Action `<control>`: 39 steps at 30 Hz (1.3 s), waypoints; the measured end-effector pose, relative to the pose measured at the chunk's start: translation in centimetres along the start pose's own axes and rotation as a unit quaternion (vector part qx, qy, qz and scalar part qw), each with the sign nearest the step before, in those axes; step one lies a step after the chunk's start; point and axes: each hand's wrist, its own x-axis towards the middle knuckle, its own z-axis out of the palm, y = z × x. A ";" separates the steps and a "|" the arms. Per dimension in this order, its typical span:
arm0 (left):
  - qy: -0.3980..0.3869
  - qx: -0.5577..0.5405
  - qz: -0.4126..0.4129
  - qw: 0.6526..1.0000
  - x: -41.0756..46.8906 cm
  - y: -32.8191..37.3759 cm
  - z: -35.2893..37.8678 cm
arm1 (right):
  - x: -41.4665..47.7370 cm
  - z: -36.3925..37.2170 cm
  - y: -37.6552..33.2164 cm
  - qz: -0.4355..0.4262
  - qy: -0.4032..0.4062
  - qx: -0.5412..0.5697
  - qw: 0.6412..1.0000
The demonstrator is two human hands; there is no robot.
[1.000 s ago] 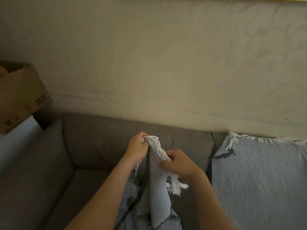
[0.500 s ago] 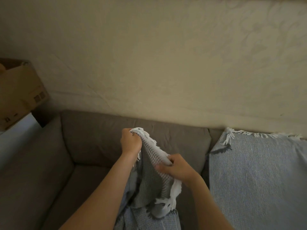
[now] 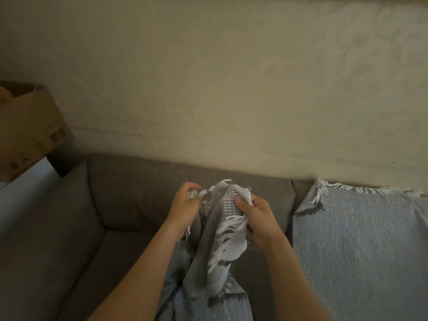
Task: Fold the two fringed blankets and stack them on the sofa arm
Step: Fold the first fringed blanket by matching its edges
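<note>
2 fringed blankets are in view, both pale blue-grey with a waffle weave. The held blanket (image 3: 217, 251) is bunched up in front of the person, raised above the left seat of the sofa (image 3: 143, 198). Its lower part hangs down between the 2 forearms and runs out of the bottom of the frame. The left hand (image 3: 185, 206) has its fingers curled in, pinching white fringe strands at the cloth's top edge. The right hand (image 3: 258, 215) grips the gathered top of the same cloth, thumb pressed on the front of the weave and fingers wrapped behind. A tuft of fringe spills out just below that thumb. The 2 hands are near each other but apart. The spread blanket (image 3: 361, 246) lies flat over the right part of the sofa and up its backrest, fringe along the top edge, its upper left corner turned over. The sofa arm (image 3: 39, 228) is at the left, well apart from both blankets. Beyond it a cardboard box (image 3: 30, 128) stands tilted beside the beige wall (image 3: 231, 89).
</note>
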 end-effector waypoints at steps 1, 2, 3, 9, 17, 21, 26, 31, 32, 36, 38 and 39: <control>-0.041 0.009 0.000 0.999 -0.4 0.2 0.0 | 0.0 0.3 -0.1 -0.003 0.009 0.008 1.000; -0.084 0.007 -0.001 0.996 -0.9 0.4 -0.1 | 0.1 0.5 -0.1 -0.002 0.021 0.010 1.000; -0.119 0.003 0.001 0.993 -1.4 0.5 0.0 | 0.1 0.6 0.0 -0.003 0.035 0.005 0.999; -0.197 0.052 0.067 0.977 -2.0 -0.5 0.9 | 0.6 1.7 0.3 -0.007 0.087 -0.053 0.995; -0.214 0.118 0.088 0.966 -2.5 -0.1 0.7 | 0.9 1.8 -0.4 0.019 0.094 0.013 0.995; -0.253 0.137 0.126 0.949 -2.1 -0.2 0.6 | 1.3 2.0 -0.5 0.011 0.129 -0.003 0.992; -0.283 0.129 0.102 0.945 -0.6 -1.2 -0.2 | 1.6 1.7 -0.5 0.020 0.241 -0.043 0.969; -0.251 0.060 0.100 0.961 -0.5 -0.4 -1.1 | 1.6 0.8 0.3 0.079 0.349 -0.171 0.918; -0.244 0.036 0.092 0.965 -0.5 -0.2 -1.1 | 1.6 0.8 0.3 0.089 0.346 -0.183 0.916; -0.238 -0.007 0.073 0.968 -0.6 0.5 -1.0 | 1.5 1.6 -0.1 0.048 0.241 -0.005 0.969; -0.241 0.001 0.076 0.968 -0.5 0.8 -0.8 | 1.4 2.0 -0.6 0.042 0.176 -0.016 0.983; -0.249 0.010 0.084 0.965 -0.5 0.9 -0.7 | 1.3 2.1 -0.5 0.031 0.142 -0.059 0.988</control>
